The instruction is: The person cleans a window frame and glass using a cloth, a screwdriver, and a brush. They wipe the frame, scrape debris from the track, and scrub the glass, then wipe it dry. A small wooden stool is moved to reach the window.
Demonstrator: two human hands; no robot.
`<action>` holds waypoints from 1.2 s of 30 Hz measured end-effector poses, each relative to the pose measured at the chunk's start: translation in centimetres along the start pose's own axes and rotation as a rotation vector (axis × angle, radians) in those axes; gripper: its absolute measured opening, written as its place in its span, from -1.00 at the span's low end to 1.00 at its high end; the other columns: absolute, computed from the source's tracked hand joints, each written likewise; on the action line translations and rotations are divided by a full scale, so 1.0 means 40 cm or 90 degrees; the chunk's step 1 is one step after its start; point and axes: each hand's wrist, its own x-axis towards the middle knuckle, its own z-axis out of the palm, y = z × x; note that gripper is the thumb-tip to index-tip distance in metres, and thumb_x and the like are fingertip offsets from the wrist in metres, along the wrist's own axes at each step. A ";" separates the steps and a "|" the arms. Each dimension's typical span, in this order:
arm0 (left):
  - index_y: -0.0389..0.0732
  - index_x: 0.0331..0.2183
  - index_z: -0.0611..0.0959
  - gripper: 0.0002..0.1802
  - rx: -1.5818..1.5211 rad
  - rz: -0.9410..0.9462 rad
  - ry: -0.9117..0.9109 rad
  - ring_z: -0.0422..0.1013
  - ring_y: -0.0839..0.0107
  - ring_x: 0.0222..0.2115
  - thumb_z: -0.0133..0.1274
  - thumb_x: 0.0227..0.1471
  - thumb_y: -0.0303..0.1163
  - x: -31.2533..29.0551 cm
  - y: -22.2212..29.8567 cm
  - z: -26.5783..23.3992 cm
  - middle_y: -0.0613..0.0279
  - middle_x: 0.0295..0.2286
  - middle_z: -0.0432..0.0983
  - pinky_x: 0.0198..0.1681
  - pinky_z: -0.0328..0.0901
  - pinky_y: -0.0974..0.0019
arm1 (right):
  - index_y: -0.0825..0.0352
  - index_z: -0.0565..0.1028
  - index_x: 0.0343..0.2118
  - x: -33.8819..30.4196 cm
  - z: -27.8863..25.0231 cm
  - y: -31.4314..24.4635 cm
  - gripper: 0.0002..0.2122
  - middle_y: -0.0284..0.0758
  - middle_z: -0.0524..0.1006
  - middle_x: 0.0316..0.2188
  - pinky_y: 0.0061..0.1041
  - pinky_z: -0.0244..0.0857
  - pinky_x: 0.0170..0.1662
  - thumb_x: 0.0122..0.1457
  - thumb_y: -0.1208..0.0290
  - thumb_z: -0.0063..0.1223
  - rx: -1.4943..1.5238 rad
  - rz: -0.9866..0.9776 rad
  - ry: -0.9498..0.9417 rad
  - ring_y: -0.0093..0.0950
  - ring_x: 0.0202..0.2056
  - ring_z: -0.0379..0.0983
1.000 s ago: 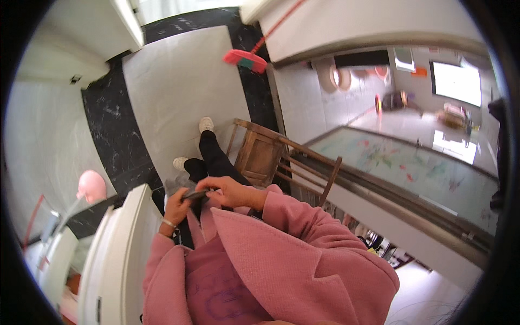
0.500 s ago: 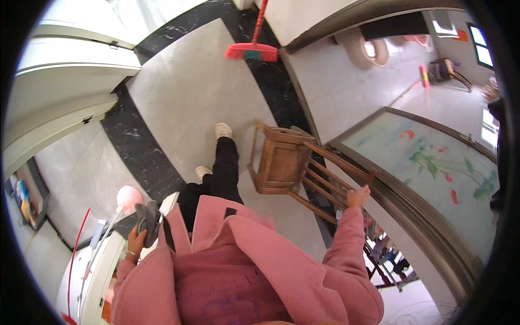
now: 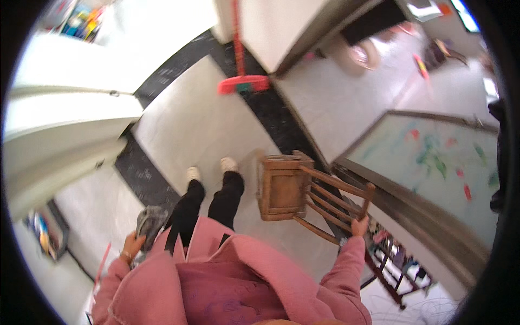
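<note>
My right hand (image 3: 358,226) grips the top of the backrest of a wooden chair (image 3: 284,187). The chair is brown, with a square panelled seat and several slats in its back, and stands on my right with the seat farther from me than the backrest. On my left side, my left hand (image 3: 132,245) is closed round a crumpled grey cloth (image 3: 150,226). The cloth hangs beside my leg, apart from the chair.
A red broom (image 3: 244,84) leans head-down ahead by the wall corner. White doors (image 3: 76,116) line the left. A framed glass panel with painted flowers (image 3: 428,154) stands at right. A dark rack (image 3: 392,265) holds several items behind the chair.
I have stepped forward, and the chair has come along in my right hand. The pink round object on my left has left the view. Both hands keep their hold.
</note>
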 end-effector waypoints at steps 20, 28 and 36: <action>-0.30 -0.23 0.66 -0.65 -0.109 0.120 0.028 0.47 0.42 -0.43 0.18 -0.02 -0.26 0.518 -0.028 -0.479 0.18 -0.44 0.60 -0.32 0.37 0.29 | 0.49 0.49 -0.34 -0.930 0.111 -1.064 -0.69 -0.04 0.55 -0.46 -0.27 0.38 -0.26 -0.06 0.33 0.16 0.002 -0.377 -0.157 -0.20 -0.38 0.52; -0.30 -0.28 0.65 -0.60 -0.214 0.049 0.043 0.52 0.24 -0.44 0.17 -0.11 -0.19 0.626 -0.187 -0.485 -0.01 -0.44 0.61 -0.27 0.39 0.18 | 0.48 0.45 -0.37 -1.047 -0.092 -1.595 -0.68 -0.01 0.52 -0.46 -0.33 0.37 -0.26 -0.14 0.39 0.24 0.051 -0.501 -0.307 -0.18 -0.38 0.53; -0.31 -0.29 0.65 -0.60 -0.214 0.073 0.037 0.52 0.22 -0.44 0.18 -0.12 -0.19 0.791 0.006 -0.629 -0.02 -0.44 0.60 -0.28 0.39 0.18 | 0.45 0.44 -0.36 -1.039 -0.085 -2.153 -0.68 -0.08 0.46 -0.51 -0.36 0.33 -0.31 -0.12 0.38 0.26 0.144 -0.774 -0.399 -0.31 -0.44 0.44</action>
